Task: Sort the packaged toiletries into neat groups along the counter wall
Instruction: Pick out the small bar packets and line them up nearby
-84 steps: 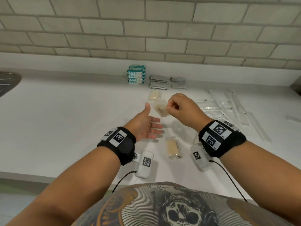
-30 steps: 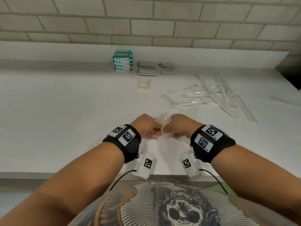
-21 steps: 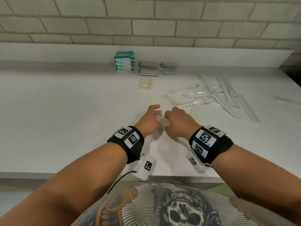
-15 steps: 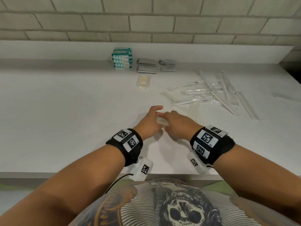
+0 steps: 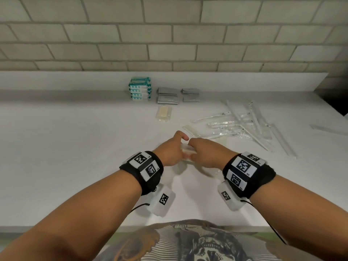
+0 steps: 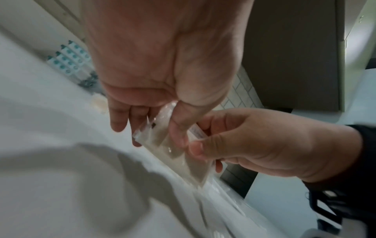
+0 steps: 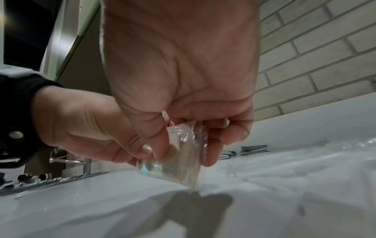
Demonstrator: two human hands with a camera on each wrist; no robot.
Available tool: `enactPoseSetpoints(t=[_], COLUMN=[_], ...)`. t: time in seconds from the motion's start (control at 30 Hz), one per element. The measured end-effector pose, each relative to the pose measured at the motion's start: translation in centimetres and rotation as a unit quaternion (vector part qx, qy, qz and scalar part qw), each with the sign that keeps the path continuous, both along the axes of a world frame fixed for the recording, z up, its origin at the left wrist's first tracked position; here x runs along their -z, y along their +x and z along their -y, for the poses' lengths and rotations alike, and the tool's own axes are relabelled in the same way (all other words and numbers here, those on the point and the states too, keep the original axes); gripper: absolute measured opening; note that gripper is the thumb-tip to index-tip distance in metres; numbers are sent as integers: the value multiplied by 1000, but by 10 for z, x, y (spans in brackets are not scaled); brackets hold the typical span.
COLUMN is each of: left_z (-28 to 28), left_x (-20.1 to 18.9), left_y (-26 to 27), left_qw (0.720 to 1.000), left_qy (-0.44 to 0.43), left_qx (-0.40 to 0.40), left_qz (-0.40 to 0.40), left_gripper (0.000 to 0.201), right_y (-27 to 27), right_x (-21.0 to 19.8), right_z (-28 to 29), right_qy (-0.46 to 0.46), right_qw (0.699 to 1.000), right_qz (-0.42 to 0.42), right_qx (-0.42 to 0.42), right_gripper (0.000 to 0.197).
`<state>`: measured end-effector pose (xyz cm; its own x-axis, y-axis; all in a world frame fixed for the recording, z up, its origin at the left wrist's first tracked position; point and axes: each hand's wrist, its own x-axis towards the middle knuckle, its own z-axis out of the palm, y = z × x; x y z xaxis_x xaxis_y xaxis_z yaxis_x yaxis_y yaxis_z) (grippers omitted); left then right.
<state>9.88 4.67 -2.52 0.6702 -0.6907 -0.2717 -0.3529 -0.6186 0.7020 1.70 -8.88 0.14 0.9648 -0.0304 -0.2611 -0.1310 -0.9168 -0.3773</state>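
Observation:
Both hands meet over the middle of the white counter and pinch a clear-wrapped beige packet between them. In the left wrist view my left hand clamps the packet between thumb and fingers, and my right hand grips its other end. The right wrist view shows my right hand curled round the crinkled wrapper, just above the counter. Whether one packet or two are held I cannot tell. A matching beige packet lies farther back.
Against the wall stand a stack of teal-and-white packs and two piles of grey sachets. Several long clear-wrapped items lie scattered at the right, one apart. A tap is off left.
Both hands came together at the counter's front, where a beige packet lay before. Since then they have moved away from the front edge towards the wall, still pinching the wrapper.

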Motion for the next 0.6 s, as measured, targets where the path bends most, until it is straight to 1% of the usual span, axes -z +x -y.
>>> enactPoseSetpoints(t=[0.07,0.1,0.17,0.23,0.3,0.33,0.4,0.47,0.53,0.57,0.6], left_z=[9,14,27,43,60,69,86,100,110,115,119], left_x=[-11,-16,-24,-26,-24,-23,-20,-19,-20,-19,-18], left_y=[13,20,34,48,65,72,89,107,125,134,143], left_qw=[1000,1000,995,977,947,934,924,925,929,936,943], left_qy=[-7,-23,-83,-156,-207,-222,-235,-230,-208,-183,-153], left_qx=[13,8,-46,-131,-201,-222,-237,-247,-264,-269,-269], left_qz=[4,4,-7,-61,-142,-173,-189,-173,-153,-137,-120], left_gripper=[57,59,61,60,57,53,41,29,14,13,17], right_y=[11,18,34,53,75,86,109,132,156,167,178], right_x=[-11,-17,-28,-34,-35,-34,-30,-23,-15,-11,-7], right_z=[9,15,31,47,62,67,75,81,87,90,92], right_qy=[-17,-18,14,89,166,199,265,313,332,335,334], right_qw=[1000,1000,999,989,969,957,931,911,900,894,889], right_qz=[2,9,34,59,86,95,96,82,64,55,44], right_qx=[-11,-5,34,102,164,190,232,256,277,291,309], right_gripper=[11,11,11,13,15,15,17,22,24,26,27])
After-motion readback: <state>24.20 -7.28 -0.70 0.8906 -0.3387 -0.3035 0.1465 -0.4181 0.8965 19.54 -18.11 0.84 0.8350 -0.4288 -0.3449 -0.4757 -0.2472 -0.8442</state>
